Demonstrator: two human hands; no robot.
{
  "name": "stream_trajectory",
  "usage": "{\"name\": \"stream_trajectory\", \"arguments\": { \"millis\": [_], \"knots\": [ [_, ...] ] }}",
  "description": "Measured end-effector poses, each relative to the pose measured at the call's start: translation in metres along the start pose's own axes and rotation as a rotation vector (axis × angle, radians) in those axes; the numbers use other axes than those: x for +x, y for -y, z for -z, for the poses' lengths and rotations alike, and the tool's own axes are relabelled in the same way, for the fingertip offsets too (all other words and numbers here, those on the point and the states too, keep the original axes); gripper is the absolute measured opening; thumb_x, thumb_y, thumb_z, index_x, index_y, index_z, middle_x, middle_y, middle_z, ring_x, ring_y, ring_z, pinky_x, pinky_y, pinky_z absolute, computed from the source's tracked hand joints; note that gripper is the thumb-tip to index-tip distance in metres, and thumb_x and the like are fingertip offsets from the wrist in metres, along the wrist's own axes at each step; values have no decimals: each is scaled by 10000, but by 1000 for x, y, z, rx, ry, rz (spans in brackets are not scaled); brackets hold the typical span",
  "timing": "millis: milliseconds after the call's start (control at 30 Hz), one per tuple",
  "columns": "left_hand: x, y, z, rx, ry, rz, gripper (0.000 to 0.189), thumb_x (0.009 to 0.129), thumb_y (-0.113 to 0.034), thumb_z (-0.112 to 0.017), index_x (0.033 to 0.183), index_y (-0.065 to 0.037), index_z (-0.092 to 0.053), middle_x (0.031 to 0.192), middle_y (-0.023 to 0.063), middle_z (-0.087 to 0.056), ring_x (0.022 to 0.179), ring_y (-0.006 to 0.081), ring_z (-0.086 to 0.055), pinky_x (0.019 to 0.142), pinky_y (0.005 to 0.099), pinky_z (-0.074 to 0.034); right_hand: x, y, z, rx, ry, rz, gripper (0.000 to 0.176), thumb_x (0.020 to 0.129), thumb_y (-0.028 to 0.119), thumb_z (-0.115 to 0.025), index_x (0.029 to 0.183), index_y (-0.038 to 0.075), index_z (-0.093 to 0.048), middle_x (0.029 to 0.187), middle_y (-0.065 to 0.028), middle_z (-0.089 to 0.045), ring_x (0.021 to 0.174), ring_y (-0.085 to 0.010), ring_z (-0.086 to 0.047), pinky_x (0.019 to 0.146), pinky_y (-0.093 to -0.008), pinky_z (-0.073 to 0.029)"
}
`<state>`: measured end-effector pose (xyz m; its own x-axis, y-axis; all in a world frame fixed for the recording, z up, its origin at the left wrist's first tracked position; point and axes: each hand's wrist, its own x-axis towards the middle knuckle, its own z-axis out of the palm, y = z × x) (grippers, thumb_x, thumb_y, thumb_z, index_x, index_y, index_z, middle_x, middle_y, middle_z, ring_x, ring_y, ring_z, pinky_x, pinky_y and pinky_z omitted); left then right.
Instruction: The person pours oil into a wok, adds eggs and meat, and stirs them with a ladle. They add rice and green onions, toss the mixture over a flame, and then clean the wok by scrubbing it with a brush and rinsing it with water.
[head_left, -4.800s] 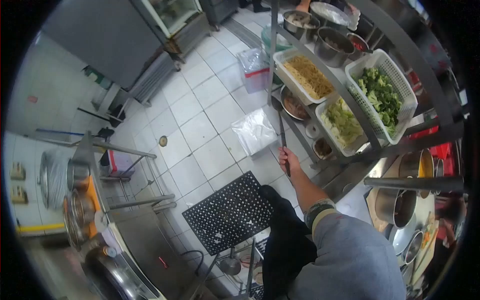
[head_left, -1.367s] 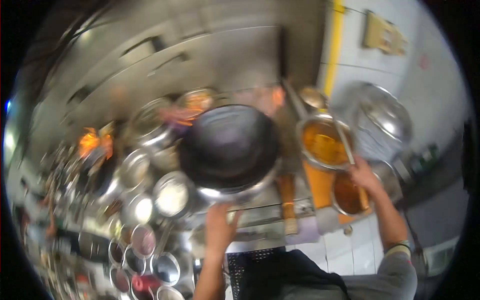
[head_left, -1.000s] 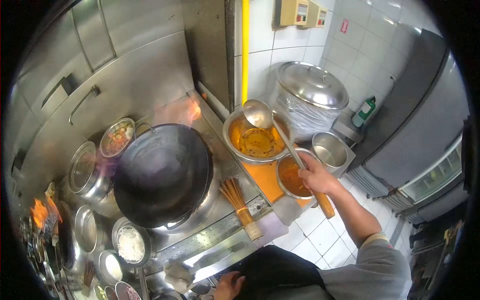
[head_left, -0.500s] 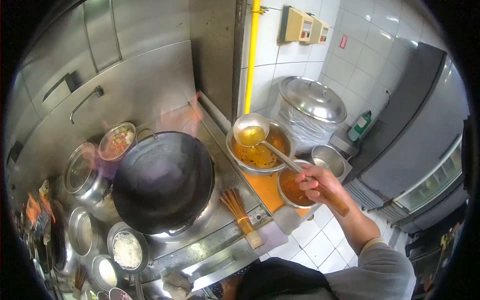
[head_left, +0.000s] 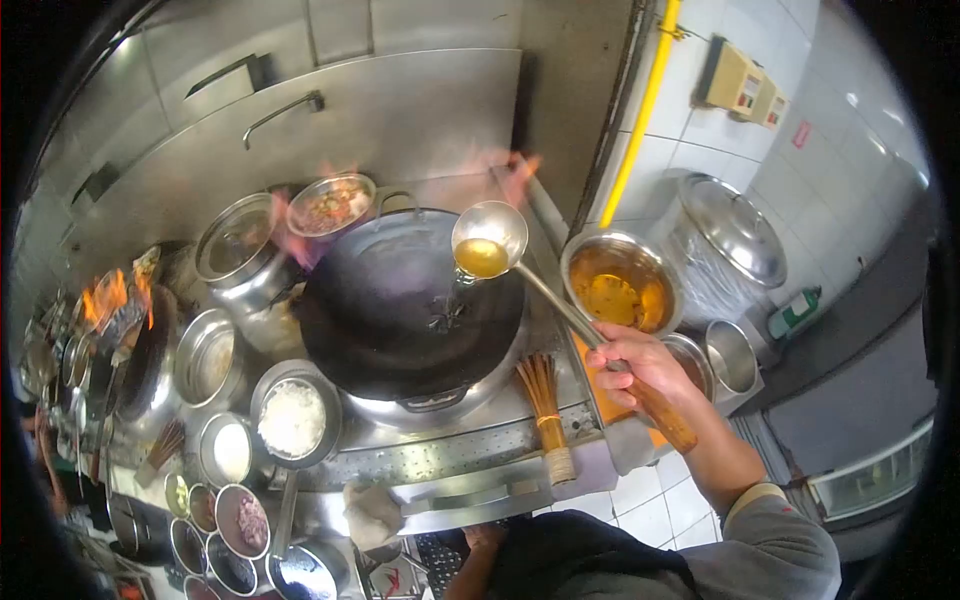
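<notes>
Ladle: your long-handled steel ladle with a wooden grip (head_left: 490, 240) has swung left since the earlier frame, from over the round steel bowl of amber liquid (head_left: 622, 285) to above the big black wok (head_left: 405, 330); it holds amber liquid, and a ripple shows in the wok below.
Surface: a steel stove counter (head_left: 400, 462) runs across before you, with open flames (head_left: 108, 300) at its far left.
Room: behind stands a steel backsplash (head_left: 400, 110), then a yellow upright pipe (head_left: 643, 115) and a white-tiled wall (head_left: 672, 150).
Counts, left to right: two bundled-stick brushes, one small (head_left: 160, 455), one tied and larger (head_left: 546, 415) right of the wok; one steel pan of white food (head_left: 292, 418); one pot of chopped mixed food (head_left: 330, 205); one wok; one ladle; one lidded, plastic-wrapped pot (head_left: 735, 230); two cream switch boxes (head_left: 735, 80).
Left hand: your left hand (head_left: 485, 537) is low by the counter's front edge, beside your black apron (head_left: 590, 560); its fingers are too hidden to tell their state.
Right hand: your right hand (head_left: 640, 365) has its fingers curled and closed around the ladle's handle, forearm angled up and left from the lower right.
</notes>
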<state>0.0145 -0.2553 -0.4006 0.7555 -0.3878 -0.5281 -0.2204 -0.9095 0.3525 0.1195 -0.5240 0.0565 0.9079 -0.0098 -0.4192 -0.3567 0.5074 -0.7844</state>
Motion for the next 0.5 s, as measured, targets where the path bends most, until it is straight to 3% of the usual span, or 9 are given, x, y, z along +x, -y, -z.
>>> {"name": "stream_trajectory", "arguments": {
  "millis": [267, 400, 467, 500],
  "knots": [
    [-9, -9, 11, -142, -112, 16, 724, 853, -534, -437, 1455, -180, -247, 1523, 116, -179, 1407, 335, -119, 1096, 592, -58, 45, -6, -15, -237, 35, 55, 717, 836, 34, -504, 1447, 29, -128, 821, -48, -501, 516, -98, -421, 378, -264, -361],
    [-12, -18, 34, -83, 11, 48, 720, 847, -512, -467, 1452, -185, -254, 1520, 117, -186, 1406, 331, -132, 1097, 588, -65, 52, -6, -20, -261, 68, 67, 669, 841, 34, -497, 1427, 24, -173, 825, -47, -500, 514, -98, -423, 382, -273, -369],
    [-13, -17, 30, -63, -21, 45, 750, 826, -501, -512, 1454, -186, -250, 1521, 124, -183, 1408, 330, -125, 1107, 564, -71, 52, -5, -22, -201, 89, 77, 486, 852, 43, -492, 1310, 9, -333, 802, -28, -467, 523, -75, -431, 377, -242, -369],
    [-9, -13, 17, -61, -25, 46, 750, 826, -501, -512, 1454, -186, -250, 1521, 124, -183, 1408, 330, -125, 1107, 564, -71, 51, -5, -20, -201, 92, 80, 486, 852, 43, -492, 1310, 9, -333, 802, -28, -467, 523, -75, -431, 377, -242, -369]
  ]
}}
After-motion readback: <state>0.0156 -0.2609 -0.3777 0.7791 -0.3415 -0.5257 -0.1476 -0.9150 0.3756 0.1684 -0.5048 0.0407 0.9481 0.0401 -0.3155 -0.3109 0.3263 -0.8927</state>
